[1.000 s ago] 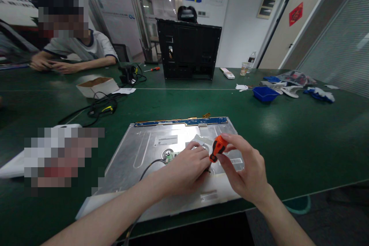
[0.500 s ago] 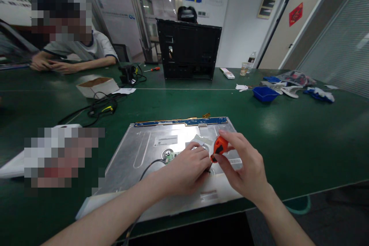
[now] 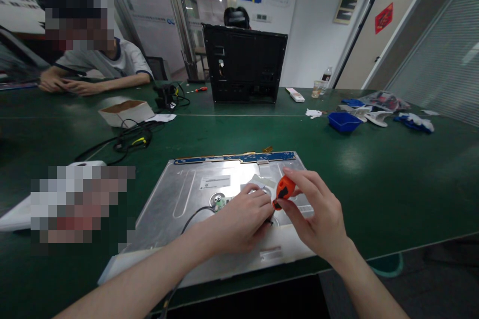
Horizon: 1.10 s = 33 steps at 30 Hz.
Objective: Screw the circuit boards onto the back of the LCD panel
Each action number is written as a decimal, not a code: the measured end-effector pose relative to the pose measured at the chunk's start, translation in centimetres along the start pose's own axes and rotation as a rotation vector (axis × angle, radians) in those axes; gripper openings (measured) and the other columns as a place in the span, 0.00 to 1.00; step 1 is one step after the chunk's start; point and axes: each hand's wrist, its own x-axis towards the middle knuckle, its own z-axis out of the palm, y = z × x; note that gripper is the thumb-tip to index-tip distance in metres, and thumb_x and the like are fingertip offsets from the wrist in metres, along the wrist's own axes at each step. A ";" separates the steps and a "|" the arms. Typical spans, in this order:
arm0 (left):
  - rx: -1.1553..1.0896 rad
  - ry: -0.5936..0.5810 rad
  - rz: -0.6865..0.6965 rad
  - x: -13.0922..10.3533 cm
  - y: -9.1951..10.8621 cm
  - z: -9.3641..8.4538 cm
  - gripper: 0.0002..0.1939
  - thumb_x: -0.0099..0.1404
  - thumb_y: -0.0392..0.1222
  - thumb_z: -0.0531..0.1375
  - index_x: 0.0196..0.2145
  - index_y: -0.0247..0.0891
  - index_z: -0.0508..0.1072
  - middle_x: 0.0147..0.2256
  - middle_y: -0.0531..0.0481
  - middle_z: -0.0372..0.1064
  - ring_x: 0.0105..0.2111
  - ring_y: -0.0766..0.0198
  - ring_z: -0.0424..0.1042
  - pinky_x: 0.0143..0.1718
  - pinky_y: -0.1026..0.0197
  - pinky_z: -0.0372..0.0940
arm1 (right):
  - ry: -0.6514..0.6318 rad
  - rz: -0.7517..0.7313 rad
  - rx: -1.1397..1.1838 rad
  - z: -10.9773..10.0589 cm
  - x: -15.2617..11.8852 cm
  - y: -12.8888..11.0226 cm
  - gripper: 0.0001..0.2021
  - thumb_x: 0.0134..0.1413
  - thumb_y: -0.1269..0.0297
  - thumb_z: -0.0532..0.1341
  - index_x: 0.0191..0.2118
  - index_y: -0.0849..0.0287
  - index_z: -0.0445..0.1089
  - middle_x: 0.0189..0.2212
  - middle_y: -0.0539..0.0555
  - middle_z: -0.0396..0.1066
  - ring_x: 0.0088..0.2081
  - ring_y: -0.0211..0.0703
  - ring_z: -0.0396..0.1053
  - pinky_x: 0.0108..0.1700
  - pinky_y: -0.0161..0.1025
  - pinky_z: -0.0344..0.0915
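Note:
A flat silver metal display panel (image 3: 164, 204) lies on the green table, with a blue circuit strip (image 3: 224, 159) along its far edge. My right hand (image 3: 322, 219) pinches the orange-and-black handle of a screwdriver (image 3: 285, 187) between thumb and fingers. The tool leans, its shaft pointing down at the panel beside my left fingertips; its tip is hard to see. My left hand (image 3: 243, 219) rests on the panel with curled fingers, and whatever they hold is hidden. Under that hand a small green circuit board (image 3: 220, 203) partly shows, near a black cable (image 3: 192, 215).
A black monitor housing (image 3: 245, 65) stands at the back. Across the table on the left sits another person (image 3: 108, 67). Tangled black cables (image 3: 127, 139) and an open white box (image 3: 126, 112) lie left. A blue tray (image 3: 343, 122) and gloves (image 3: 414, 121) lie right.
The screwdriver handle has shifted very slightly in my right fingers. My left hand stays in place. Behind the monitor housing, a dark head has moved a little to the left.

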 end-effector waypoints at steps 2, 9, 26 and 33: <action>0.004 0.002 -0.004 0.1 0.1 0.0 0.03 0.63 0.35 0.57 0.35 0.37 0.70 0.38 0.46 0.72 0.41 0.56 0.70 0.55 0.47 0.55 | -0.010 0.000 0.000 -0.1 0.0 -0.1 0.27 0.61 0.73 0.57 0.64 0.54 0.55 0.45 0.58 0.70 0.41 0.43 0.72 0.37 0.40 0.73; 0.045 0.000 -0.005 0.1 0.1 0.1 0.03 0.62 0.35 0.58 0.30 0.38 0.70 0.34 0.48 0.72 0.37 0.56 0.69 0.52 0.48 0.58 | -0.029 -0.010 0.039 0.1 -0.2 0.2 0.28 0.61 0.75 0.54 0.65 0.53 0.51 0.48 0.57 0.73 0.44 0.44 0.74 0.41 0.42 0.75; 0.016 0.002 -0.001 0.1 0.1 0.1 0.01 0.62 0.35 0.58 0.32 0.38 0.70 0.36 0.47 0.72 0.40 0.55 0.69 0.53 0.48 0.56 | -0.046 -0.029 0.065 0.1 0.0 0.1 0.27 0.61 0.74 0.54 0.64 0.54 0.52 0.47 0.58 0.72 0.44 0.45 0.73 0.40 0.43 0.75; -0.019 -0.026 -0.003 0.1 0.1 -0.1 0.04 0.63 0.35 0.58 0.37 0.37 0.71 0.39 0.46 0.73 0.42 0.54 0.70 0.55 0.47 0.55 | -0.016 -0.035 0.058 0.2 0.0 0.1 0.26 0.61 0.73 0.55 0.63 0.54 0.53 0.46 0.58 0.70 0.43 0.44 0.72 0.39 0.43 0.74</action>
